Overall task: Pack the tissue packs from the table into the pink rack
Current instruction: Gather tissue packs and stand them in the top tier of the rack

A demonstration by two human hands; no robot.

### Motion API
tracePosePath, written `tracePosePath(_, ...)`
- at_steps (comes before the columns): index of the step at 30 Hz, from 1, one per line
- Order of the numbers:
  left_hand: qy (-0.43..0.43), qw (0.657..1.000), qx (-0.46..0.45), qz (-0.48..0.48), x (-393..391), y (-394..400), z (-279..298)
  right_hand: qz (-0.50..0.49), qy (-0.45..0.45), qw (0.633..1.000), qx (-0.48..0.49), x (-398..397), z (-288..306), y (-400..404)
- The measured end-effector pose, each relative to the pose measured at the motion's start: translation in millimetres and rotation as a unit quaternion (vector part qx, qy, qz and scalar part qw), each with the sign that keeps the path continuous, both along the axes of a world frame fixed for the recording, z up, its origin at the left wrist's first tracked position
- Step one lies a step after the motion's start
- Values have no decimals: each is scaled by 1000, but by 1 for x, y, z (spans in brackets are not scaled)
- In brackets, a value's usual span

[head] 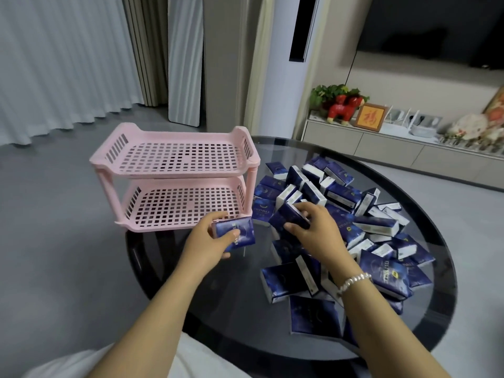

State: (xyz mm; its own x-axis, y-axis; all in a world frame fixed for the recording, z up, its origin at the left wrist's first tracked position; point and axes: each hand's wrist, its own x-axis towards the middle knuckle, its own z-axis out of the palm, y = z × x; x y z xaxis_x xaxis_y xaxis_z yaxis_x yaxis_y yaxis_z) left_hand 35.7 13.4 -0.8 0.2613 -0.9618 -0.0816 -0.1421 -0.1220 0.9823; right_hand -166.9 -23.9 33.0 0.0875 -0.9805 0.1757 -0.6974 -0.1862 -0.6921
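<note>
My left hand (pixel 210 238) has its fingers and thumb curled round one blue tissue pack (pixel 235 233), held just in front of the lower shelf of the pink rack (pixel 174 175), which I judge is where that pack is meant to go. My right hand (pixel 313 227) is clamped on a second pack (pixel 289 215) at the near edge of the heap of tissue packs (pixel 354 222), so I read this as loading with one hand while the other fetches the next. The heap lies loose on the right of the round dark glass table (pixel 436 309), and the rack stands at the table's left edge, both shelves showing nothing through their grid. My arms cover several packs nearest me, so I cannot count what is left. Print on most wrappers is too blurred to read. A bracelet (pixel 354 281) sits on the right wrist.
</note>
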Motion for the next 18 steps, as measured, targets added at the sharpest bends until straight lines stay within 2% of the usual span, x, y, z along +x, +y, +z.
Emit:
tracePosePath(2, 48, 999, 2, 20, 8, 2, 3, 9, -119, 993, 21, 5, 2, 7)
tracePosePath(5, 86, 995, -17, 46, 12, 2, 5, 27, -312, 941, 126, 16, 2, 13)
tracePosePath(9, 112, 993, -28, 30, 10, 2, 5, 70, -430, 876, 207, 27, 2, 16)
tracePosePath(12, 165, 986, -20, 22, 9, 1, 4, 110, -447, 856, 237, 30, 0, 18)
tracePosePath(18, 134, 991, -23, 15, 6, 3, 9, 94, -427, 881, 182, 25, -2, 15)
